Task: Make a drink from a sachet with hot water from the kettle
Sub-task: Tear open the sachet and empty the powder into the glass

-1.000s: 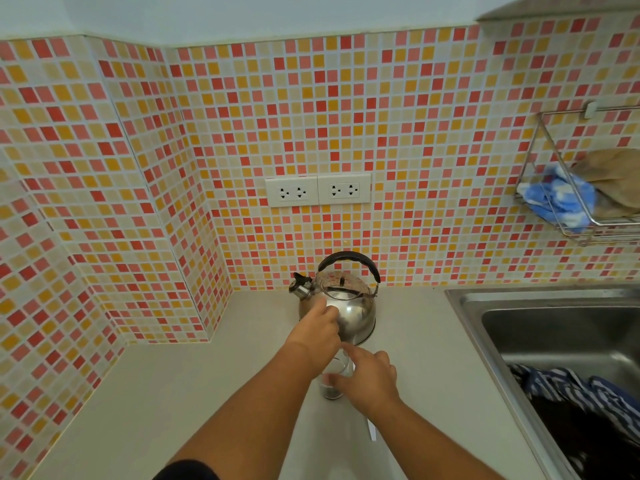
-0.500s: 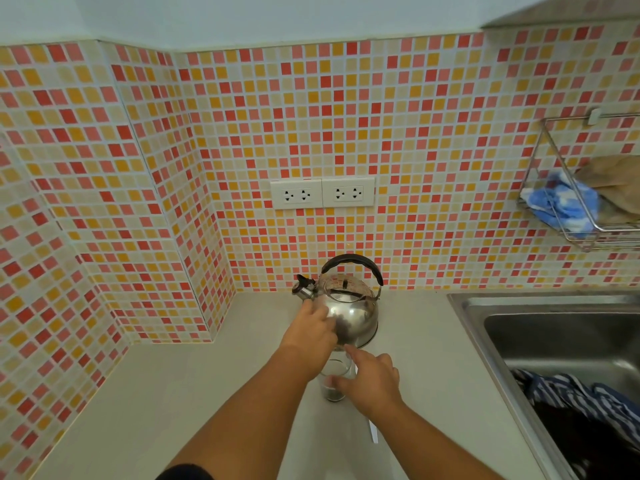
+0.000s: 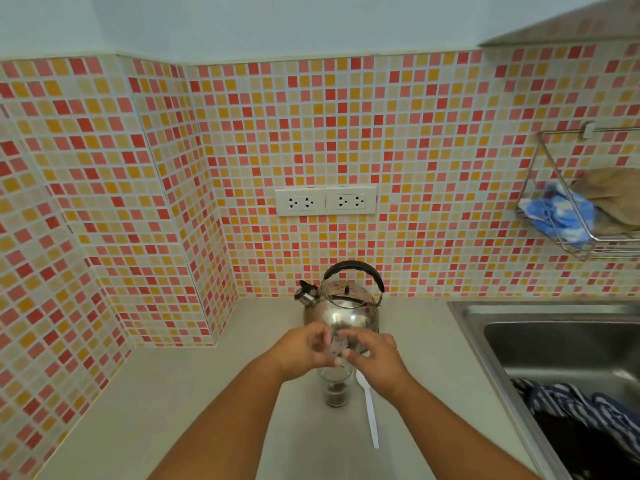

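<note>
both hands are meeting above a clear drinking glass (image 3: 335, 384) that is standing on the pale grey countertop (image 3: 194, 393), a layer of dark powder lying in its bottom. the left hand (image 3: 304, 348) and the right hand (image 3: 375, 355) are pinching a small, pale, crinkled sachet (image 3: 337, 347) between them, fingertips closed on its two sides; the sachet is blurred, so whether it is torn open cannot be told. it is hanging right over the mouth of the glass. just behind the hands a shiny round steel kettle with a black arched handle (image 3: 343, 306) is sitting on the countertop against the red, orange and cream mosaic tile wall (image 3: 415, 150), its spout pointing left. a white plastic spoon (image 3: 370, 410) is lying flat just to the right of the glass. a stainless steel sink (image 3: 554, 344) is lying at the right with a dark striped cloth (image 3: 581, 410) in it
</note>
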